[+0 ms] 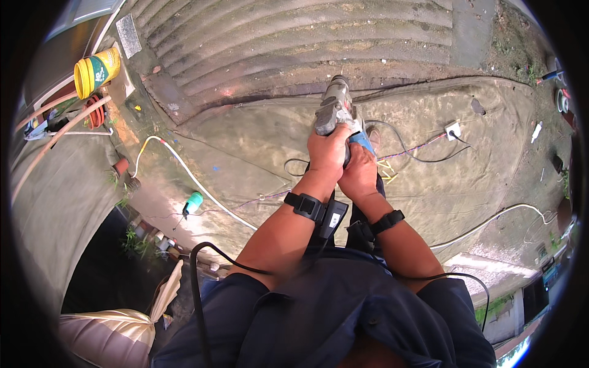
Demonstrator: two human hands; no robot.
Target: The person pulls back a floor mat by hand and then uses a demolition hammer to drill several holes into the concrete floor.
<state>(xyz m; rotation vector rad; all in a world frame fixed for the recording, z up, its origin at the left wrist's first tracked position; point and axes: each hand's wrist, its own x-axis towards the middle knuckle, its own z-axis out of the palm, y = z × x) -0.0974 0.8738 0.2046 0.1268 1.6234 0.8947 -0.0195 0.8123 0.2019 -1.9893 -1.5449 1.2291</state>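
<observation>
Both my arms reach forward from the lower edge and meet on a grey-and-blue power tool [337, 101] that looks like a rotary hammer or grinder. Its grey metal head points away from me, and the kind of tip is not clear. My left hand [328, 150] is wrapped round the tool behind the grey head. Just right of it and a little closer to me, my right hand [359, 168] is closed at the blue body. The fingers of both hands are partly hidden. A shoe [373, 140] shows beside the tool.
A drab ground sheet [264, 132] lies beneath me, with ribbed concrete [294, 37] beyond. To the right, a white socket box [453, 130] has black cable. A pale hose [190, 175], green bottle-like object [192, 203] and yellow bucket [98, 70] lie left. A dark opening [104, 264] is at lower left.
</observation>
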